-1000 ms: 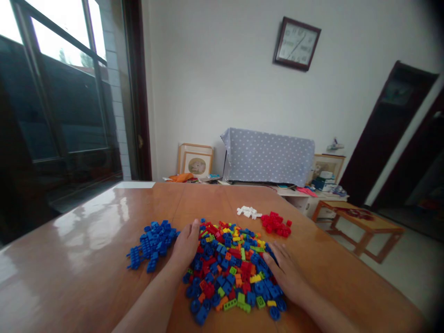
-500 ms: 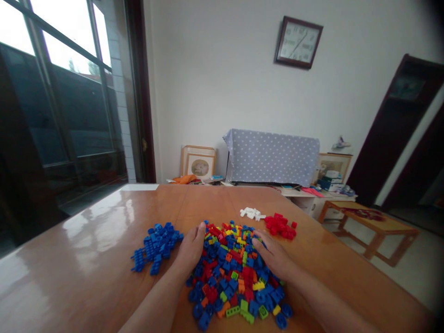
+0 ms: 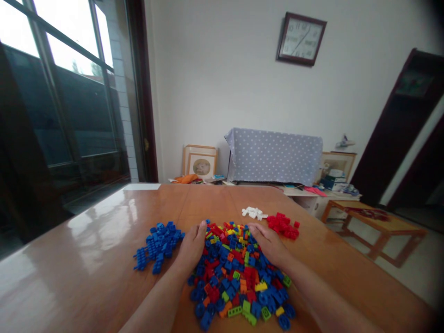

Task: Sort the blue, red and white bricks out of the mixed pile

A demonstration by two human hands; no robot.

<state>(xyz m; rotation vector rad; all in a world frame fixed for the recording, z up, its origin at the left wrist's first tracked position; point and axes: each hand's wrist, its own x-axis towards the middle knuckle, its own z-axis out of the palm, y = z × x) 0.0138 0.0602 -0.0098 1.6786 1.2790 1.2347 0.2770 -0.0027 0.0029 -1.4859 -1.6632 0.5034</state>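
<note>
A large mixed heap of blue, red, green, orange and yellow toy bricks [image 3: 239,273] lies on the brown table [image 3: 104,240] between my forearms. My left hand [image 3: 193,243] rests on edge against the heap's left side, fingers together and stretched forward. Along the far right side of the heap lies my right hand [image 3: 268,243], its fingers stretched out over the edge bricks. Neither hand visibly grips a brick. A separate pile of blue bricks [image 3: 159,245] sits left of my left hand. Red bricks [image 3: 283,225] and white pieces [image 3: 254,212] lie beyond my right hand.
Behind the table, a cabinet [image 3: 310,203] carries a cloth-covered object [image 3: 275,155], framed pictures and small items. A low wooden table [image 3: 378,219] stands at the right. Glass doors [image 3: 79,106] are on the left, and a clock [image 3: 301,39] hangs on the wall.
My right hand has moved slightly forward and left along the heap's edge, its fingers now closer together. My left hand stays at the heap's left side. The view has shifted slightly.
</note>
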